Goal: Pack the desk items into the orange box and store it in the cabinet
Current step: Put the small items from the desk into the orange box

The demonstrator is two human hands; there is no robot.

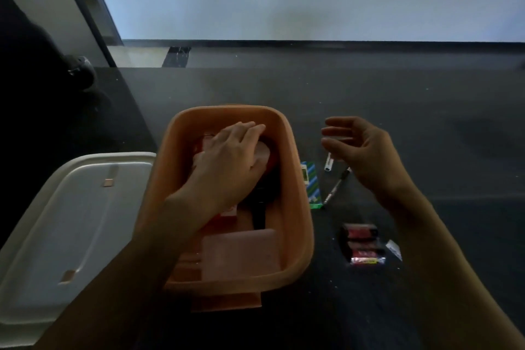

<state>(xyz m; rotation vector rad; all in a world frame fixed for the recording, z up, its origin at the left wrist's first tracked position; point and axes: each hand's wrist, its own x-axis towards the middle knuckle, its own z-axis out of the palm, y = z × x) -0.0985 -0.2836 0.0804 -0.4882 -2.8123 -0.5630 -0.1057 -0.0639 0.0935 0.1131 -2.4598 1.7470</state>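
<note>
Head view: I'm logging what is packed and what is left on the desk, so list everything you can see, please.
orange box: 1, orange, desk centre, open
items in the box: several, reddish and dark, too dim to name
lid: 1, white, on the desk left of the box
green carton: 1, green and blue, against the box's right wall
pens: 2, one white, one dark, right of the carton
battery packs: 2 or so, red and black, near right of the box
white slip: 1, beside the packs
desk: 1, dark
left hand: palm down inside the box
right hand: open, above the pens, empty
</note>
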